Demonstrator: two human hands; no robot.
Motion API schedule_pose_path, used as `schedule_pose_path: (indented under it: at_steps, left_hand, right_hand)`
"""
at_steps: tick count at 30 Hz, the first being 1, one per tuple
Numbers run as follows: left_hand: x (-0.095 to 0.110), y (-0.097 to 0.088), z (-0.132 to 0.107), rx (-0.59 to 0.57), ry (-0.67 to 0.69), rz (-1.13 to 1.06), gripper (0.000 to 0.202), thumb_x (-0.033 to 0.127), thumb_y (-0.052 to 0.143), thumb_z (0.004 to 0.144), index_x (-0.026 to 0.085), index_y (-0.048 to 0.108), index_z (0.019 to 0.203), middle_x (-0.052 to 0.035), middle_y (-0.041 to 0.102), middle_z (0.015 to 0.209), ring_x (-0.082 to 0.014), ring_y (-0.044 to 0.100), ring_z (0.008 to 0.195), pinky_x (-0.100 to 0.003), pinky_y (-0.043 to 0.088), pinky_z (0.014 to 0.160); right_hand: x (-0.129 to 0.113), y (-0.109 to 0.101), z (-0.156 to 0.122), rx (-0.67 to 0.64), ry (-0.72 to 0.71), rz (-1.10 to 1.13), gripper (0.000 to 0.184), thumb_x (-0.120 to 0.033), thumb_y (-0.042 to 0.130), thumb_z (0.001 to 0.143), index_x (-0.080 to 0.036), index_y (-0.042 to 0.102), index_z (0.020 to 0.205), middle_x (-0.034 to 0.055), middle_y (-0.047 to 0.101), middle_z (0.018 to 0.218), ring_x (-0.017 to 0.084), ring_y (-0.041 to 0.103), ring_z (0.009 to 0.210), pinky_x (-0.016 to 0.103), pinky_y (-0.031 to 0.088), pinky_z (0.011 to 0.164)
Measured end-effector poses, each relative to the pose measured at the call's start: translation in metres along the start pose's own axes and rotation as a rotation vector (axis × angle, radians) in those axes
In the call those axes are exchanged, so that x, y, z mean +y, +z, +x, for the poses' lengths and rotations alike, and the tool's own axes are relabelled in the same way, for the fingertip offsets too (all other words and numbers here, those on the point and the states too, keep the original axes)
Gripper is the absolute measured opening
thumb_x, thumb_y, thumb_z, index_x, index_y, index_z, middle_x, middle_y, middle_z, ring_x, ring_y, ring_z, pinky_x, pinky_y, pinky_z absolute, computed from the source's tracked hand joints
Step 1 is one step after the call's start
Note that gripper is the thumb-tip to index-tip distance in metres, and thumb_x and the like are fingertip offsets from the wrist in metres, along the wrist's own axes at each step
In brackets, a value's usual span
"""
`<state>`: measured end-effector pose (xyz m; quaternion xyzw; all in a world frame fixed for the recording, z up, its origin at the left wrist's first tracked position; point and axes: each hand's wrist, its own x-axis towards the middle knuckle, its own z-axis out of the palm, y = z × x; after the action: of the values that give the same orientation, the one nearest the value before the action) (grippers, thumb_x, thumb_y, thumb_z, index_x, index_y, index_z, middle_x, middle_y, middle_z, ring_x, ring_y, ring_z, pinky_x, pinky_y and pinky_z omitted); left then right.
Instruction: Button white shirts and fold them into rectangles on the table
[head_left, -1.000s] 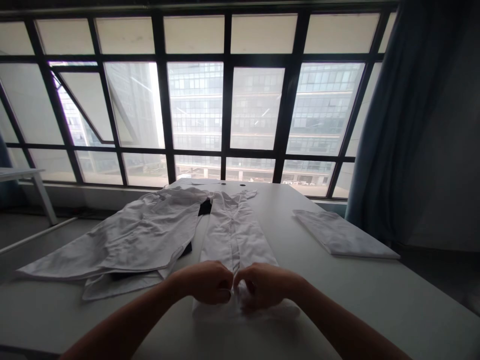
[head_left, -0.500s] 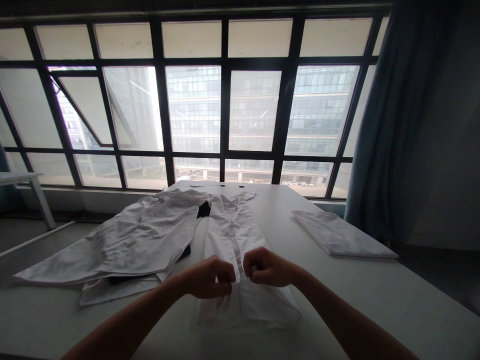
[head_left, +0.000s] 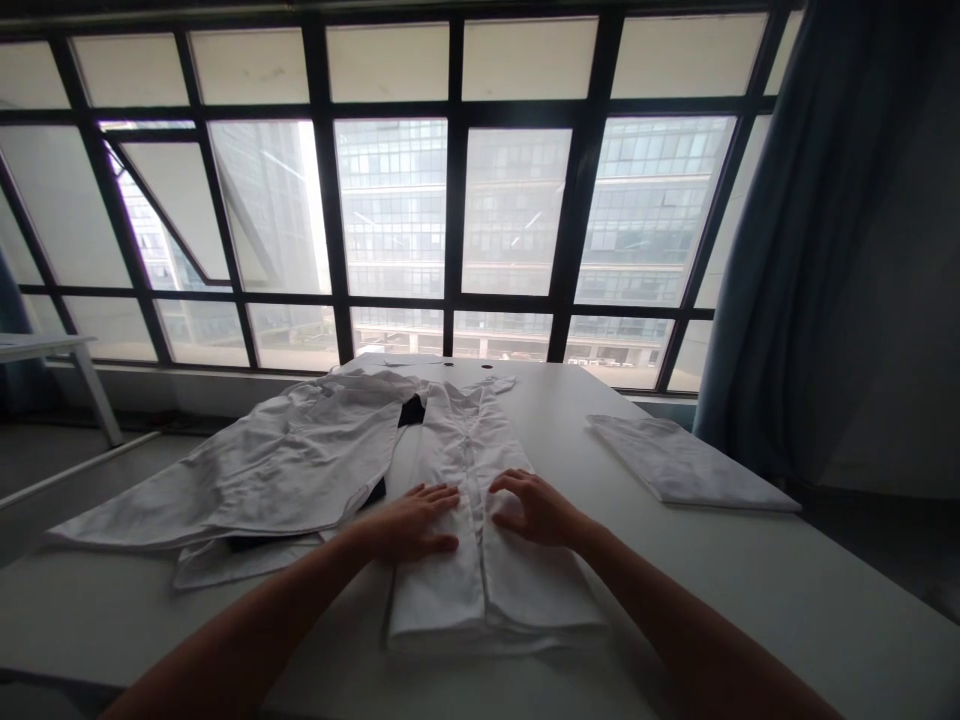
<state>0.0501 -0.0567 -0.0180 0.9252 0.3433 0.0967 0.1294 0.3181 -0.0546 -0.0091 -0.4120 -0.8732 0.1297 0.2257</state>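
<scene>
Left hand (head_left: pixel 409 522) and right hand (head_left: pixel 536 510) lie open and flat, grasping nothing, on the white shirt (head_left: pixel 439 590), partly covering it; far collar indistinct.

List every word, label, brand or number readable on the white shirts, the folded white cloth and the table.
None readable: no text shows on the white shirt under the left hand and right hand, the other white shirt, the folded white cloth or the white table.

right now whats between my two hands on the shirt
In the head view, the left hand and right hand lie apart on the white shirt; between them is only shirt cloth, with its centre line running down the middle.
</scene>
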Motion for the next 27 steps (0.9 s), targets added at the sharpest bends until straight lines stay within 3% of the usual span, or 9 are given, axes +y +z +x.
schedule_pose_path:
  at_steps: [5,7,10,13,17,19,21,24,27]
  left_hand:
    - [0.002,0.008,-0.001,-0.123,0.020,0.051,0.080,0.069,0.045,0.088,0.030,0.021,0.154,-0.0135,0.012,0.160,-0.0393,0.005,0.147,-0.067,0.008,0.111]
    - [0.007,0.007,-0.002,-0.149,0.028,0.063,0.086,0.071,0.048,0.085,0.029,0.020,0.154,-0.0154,0.009,0.160,-0.0425,0.002,0.146,-0.070,0.007,0.109]
    - [0.014,0.006,-0.002,-0.186,0.056,0.062,0.096,0.073,0.052,0.081,0.025,0.016,0.155,-0.0180,0.004,0.160,-0.0426,-0.001,0.145,-0.071,0.005,0.108]
    - [0.022,0.009,-0.002,-0.255,0.086,0.051,0.117,0.076,0.064,0.068,0.021,0.011,0.156,-0.0202,0.000,0.160,-0.0424,-0.003,0.145,-0.069,0.000,0.109]
    - [0.038,0.015,-0.005,-0.335,0.162,0.023,0.145,0.078,0.076,0.046,0.017,0.003,0.156,-0.0215,-0.001,0.160,-0.0435,-0.004,0.145,-0.067,-0.001,0.111]
    - [0.046,0.015,-0.007,-0.335,0.195,0.015,0.149,0.077,0.079,0.041,0.016,0.006,0.156,-0.0223,0.003,0.160,-0.0452,0.001,0.145,-0.066,0.005,0.112]
    - [0.050,0.012,-0.009,-0.282,0.209,-0.008,0.137,0.075,0.079,0.044,0.018,0.021,0.155,-0.0216,0.017,0.159,-0.0452,0.016,0.144,-0.062,0.017,0.113]
    - [0.044,0.006,-0.005,-0.072,0.141,-0.070,0.080,0.067,0.067,0.074,0.022,0.052,0.139,-0.0148,0.055,0.139,-0.0339,0.051,0.128,-0.046,0.039,0.107]
    - [0.025,0.006,0.004,0.100,0.030,-0.002,0.064,0.059,0.056,0.088,0.020,0.053,0.138,-0.0144,0.055,0.139,-0.0304,0.048,0.131,-0.043,0.037,0.109]
  right_hand:
    - [0.012,0.011,0.001,-0.230,0.113,-0.125,0.080,-0.065,0.052,0.085,-0.019,0.038,0.149,0.0162,0.029,0.157,0.034,0.022,0.145,0.053,0.016,0.117]
    - [0.011,0.009,0.002,-0.286,0.110,-0.133,0.086,-0.071,0.050,0.082,-0.020,0.037,0.150,0.0162,0.028,0.157,0.035,0.023,0.144,0.052,0.017,0.116]
    - [0.007,0.001,0.002,-0.272,0.055,-0.168,0.095,-0.078,0.060,0.069,-0.020,0.047,0.144,0.0179,0.044,0.147,0.038,0.039,0.134,0.050,0.030,0.110]
    - [0.002,-0.009,0.002,-0.212,0.017,-0.199,0.083,-0.075,0.069,0.062,-0.021,0.063,0.125,0.0157,0.061,0.124,0.034,0.057,0.112,0.043,0.043,0.096]
    - [0.003,-0.013,0.004,-0.166,0.056,-0.179,0.045,-0.061,0.062,0.080,-0.019,0.072,0.094,0.0095,0.069,0.094,0.022,0.064,0.081,0.031,0.048,0.075]
    - [0.009,-0.010,0.006,-0.086,0.087,-0.176,0.035,-0.051,0.059,0.086,-0.018,0.071,0.091,0.0085,0.070,0.091,0.020,0.064,0.080,0.030,0.048,0.075]
    - [0.019,-0.004,0.007,0.003,0.094,-0.198,0.034,-0.046,0.059,0.087,-0.017,0.069,0.103,0.0111,0.070,0.104,0.024,0.064,0.094,0.033,0.047,0.086]
    - [0.033,0.007,0.008,-0.005,0.106,-0.227,0.056,-0.050,0.056,0.087,-0.015,0.057,0.131,0.0164,0.054,0.138,0.030,0.048,0.127,0.043,0.035,0.107]
    - [0.040,0.016,0.009,-0.131,0.146,-0.224,0.071,-0.061,0.040,0.092,-0.016,0.041,0.147,0.0155,0.032,0.155,0.031,0.027,0.143,0.049,0.018,0.116]
